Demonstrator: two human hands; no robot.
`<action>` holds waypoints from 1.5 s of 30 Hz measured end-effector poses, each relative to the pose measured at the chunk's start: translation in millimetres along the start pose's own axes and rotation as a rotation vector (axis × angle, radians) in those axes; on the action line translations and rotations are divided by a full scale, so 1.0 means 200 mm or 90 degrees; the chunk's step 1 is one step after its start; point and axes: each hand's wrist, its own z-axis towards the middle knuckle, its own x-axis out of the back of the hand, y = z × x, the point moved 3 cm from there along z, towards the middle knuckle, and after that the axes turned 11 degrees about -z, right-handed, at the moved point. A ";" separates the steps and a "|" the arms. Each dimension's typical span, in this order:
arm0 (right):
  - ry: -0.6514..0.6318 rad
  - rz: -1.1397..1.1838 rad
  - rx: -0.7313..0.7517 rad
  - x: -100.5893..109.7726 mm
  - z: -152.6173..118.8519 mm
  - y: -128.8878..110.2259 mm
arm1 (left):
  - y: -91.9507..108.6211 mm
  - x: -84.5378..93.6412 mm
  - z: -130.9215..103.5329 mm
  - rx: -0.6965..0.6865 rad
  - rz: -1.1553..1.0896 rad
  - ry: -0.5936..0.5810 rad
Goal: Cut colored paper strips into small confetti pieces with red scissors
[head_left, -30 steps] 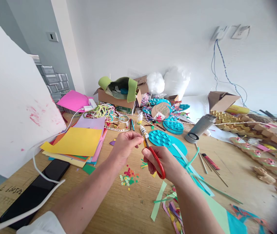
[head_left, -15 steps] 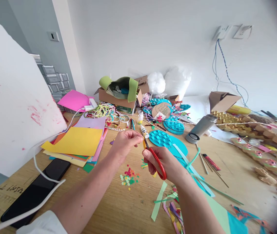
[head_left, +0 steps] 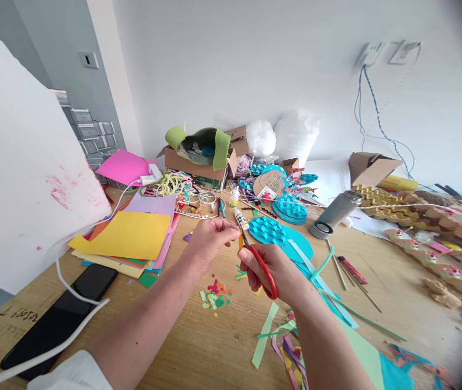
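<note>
Red-handled scissors [head_left: 264,272] are held in my right hand [head_left: 261,268], their blades pointing up and left toward the fingertips of my left hand [head_left: 213,238]. My left hand is pinched closed; what lies between its fingertips is too small to name. A strip of yellow paper [head_left: 241,241] hangs beside the blades. Small round paper dots [head_left: 216,292] in red, green, yellow and orange lie on the wooden table [head_left: 190,341] below my hands. Just beyond the scissor tips is a small white glue bottle [head_left: 241,218].
Coloured paper sheets [head_left: 133,235] and a black phone [head_left: 58,319] lie left. Blue bumpy discs [head_left: 267,231], a metal flask [head_left: 335,214] and egg-carton pieces [head_left: 430,254] are right. Paper strips [head_left: 265,336] lie in front; a filled cardboard box [head_left: 194,165] is behind.
</note>
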 end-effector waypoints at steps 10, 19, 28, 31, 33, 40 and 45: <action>0.007 -0.008 -0.016 0.00 0.00 0.00 | -0.01 0.00 0.01 0.003 -0.005 -0.013; 0.004 0.000 -0.010 0.00 0.00 0.01 | 0.00 0.01 0.01 0.008 -0.009 -0.022; 0.003 0.005 -0.025 0.00 0.00 0.02 | 0.00 0.01 0.01 -0.003 0.008 -0.025; 0.000 0.002 -0.028 0.01 0.00 0.01 | 0.00 0.01 0.01 0.000 0.011 -0.024; -0.001 0.000 -0.030 0.01 0.00 0.01 | 0.01 0.01 0.01 0.007 0.004 -0.020; 0.002 -0.015 -0.043 0.01 0.00 0.00 | 0.03 0.01 0.00 0.009 0.022 -0.035; 0.002 -0.025 -0.044 0.01 0.00 0.01 | 0.04 0.02 0.01 -0.037 0.086 -0.043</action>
